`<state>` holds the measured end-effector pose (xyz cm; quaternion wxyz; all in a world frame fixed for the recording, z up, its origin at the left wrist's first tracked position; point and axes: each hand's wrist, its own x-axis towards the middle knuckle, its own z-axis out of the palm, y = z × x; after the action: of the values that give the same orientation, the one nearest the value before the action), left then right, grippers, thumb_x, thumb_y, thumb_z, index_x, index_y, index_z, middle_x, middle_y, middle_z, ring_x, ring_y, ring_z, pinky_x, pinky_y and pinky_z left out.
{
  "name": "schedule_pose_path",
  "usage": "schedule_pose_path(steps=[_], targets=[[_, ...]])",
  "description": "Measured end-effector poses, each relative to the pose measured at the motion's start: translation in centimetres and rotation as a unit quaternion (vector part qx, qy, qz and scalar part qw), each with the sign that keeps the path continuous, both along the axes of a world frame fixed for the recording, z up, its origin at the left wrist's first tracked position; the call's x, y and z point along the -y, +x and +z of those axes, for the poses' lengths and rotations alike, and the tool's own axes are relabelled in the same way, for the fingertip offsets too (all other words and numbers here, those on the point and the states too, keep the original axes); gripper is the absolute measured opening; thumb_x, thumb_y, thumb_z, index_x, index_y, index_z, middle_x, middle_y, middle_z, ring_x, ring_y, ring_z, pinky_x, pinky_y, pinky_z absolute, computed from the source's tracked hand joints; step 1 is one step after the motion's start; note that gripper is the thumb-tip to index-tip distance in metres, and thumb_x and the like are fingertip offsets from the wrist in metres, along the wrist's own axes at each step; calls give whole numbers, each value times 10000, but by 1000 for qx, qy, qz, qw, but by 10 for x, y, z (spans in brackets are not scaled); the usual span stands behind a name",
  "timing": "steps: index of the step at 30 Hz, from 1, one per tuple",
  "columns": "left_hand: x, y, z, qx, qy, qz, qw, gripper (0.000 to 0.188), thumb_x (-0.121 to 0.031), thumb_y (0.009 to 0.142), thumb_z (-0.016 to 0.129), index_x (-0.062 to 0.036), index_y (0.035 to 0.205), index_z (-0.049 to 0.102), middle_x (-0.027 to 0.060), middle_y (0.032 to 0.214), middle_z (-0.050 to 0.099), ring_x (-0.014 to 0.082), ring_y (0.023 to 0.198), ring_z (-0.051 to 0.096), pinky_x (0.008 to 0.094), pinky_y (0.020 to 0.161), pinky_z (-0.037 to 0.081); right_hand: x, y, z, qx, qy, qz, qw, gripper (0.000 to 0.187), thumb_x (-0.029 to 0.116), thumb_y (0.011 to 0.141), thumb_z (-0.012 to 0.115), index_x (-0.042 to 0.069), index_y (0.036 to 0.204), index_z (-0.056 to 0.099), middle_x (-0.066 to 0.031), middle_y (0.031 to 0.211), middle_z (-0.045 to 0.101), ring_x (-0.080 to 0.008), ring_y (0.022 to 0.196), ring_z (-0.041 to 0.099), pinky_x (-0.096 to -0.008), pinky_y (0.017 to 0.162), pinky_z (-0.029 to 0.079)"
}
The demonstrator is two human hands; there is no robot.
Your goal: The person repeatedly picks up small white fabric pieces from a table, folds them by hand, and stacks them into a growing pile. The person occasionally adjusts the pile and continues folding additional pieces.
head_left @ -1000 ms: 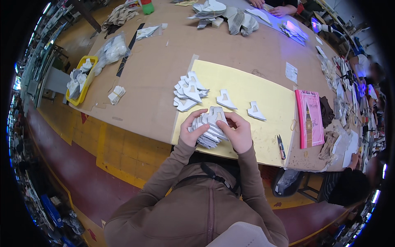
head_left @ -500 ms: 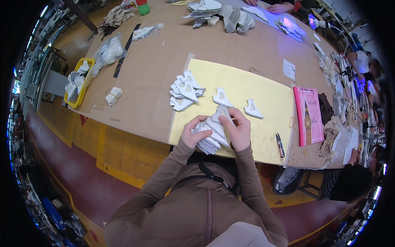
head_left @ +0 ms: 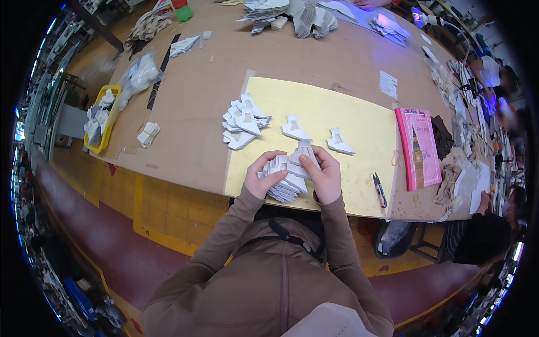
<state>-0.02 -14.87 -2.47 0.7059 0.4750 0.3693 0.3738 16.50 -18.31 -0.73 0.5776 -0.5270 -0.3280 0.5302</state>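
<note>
My left hand (head_left: 265, 176) is closed round a stack of white cut-out pieces (head_left: 284, 190), its thumb lying over the top. My right hand (head_left: 324, 173) pinches one greyish-white cut-out piece (head_left: 304, 153) between thumb and fingers, just right of the stack. Both hands are above the near part of a yellow sheet (head_left: 359, 185). Beyond them lie two single white pieces, one (head_left: 295, 128) nearer the middle and another (head_left: 339, 141) farther right. At the sheet's left edge a loose pile of similar pieces (head_left: 242, 122) overlaps itself.
Thread snips (head_left: 379, 190) lie on the sheet's right side, beside a pink book (head_left: 418, 149). At left stand a yellow basket (head_left: 115, 118) of pieces, a small bundle (head_left: 148, 135) and a plastic bag (head_left: 140, 73). Several stacks (head_left: 292, 14) sit at the back, near another person's hand (head_left: 368, 4).
The piece in my right hand has turned and shifted away from the stack's top, showing more of the stack. My view has moved slightly; the pieces on the sheet stay in place.
</note>
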Motion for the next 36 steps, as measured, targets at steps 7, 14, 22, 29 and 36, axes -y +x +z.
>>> schedule_pose_path(steps=[7, 14, 22, 29, 36], targets=[[-5, -2, -10, 109, -118, -7, 987, 448, -93, 838, 581, 0, 1261, 463, 138, 1072, 610, 169, 951, 593, 290, 833, 479, -10, 33, 2, 82, 24, -40, 996, 233, 93, 901, 599, -57, 1079, 591, -47, 923, 637, -77, 833, 574, -218, 760, 471], [-6, -14, -16, 226, -168, -20, 959, 622, -119, 752, 542, 16, 1336, 374, 193, 1191, 546, 233, 1060, 566, 333, 943, 452, -31, 108, -13, 302, -21, -51, 952, 230, 108, 911, 581, -50, 1076, 601, -28, 920, 631, -73, 829, 574, -219, 756, 476], [-1, -17, -20, 242, -189, -4, 952, 592, -24, 719, 516, 13, 1303, 421, 130, 1179, 554, 212, 1081, 556, 325, 964, 435, -31, 143, -3, 177, 52, -136, 973, 220, 105, 907, 588, -51, 1059, 607, -35, 886, 641, -68, 802, 569, -224, 729, 469], [-4, -17, -25, 182, -129, 0, 975, 546, -44, 721, 518, 27, 1259, 453, 147, 1148, 572, 229, 1052, 574, 332, 944, 450, -40, 126, -39, 415, 51, -4, 908, 229, 118, 885, 600, -34, 1055, 622, -74, 971, 647, -145, 849, 599, -254, 758, 473], [-1, -14, -12, 83, -32, 18, 996, 452, -43, 759, 557, 30, 1203, 506, 106, 1073, 600, 173, 990, 575, 292, 872, 453, -20, 98, -4, 546, 109, -98, 825, 287, 79, 818, 636, -21, 1086, 622, -157, 1114, 577, -299, 1033, 554, -363, 906, 437]])
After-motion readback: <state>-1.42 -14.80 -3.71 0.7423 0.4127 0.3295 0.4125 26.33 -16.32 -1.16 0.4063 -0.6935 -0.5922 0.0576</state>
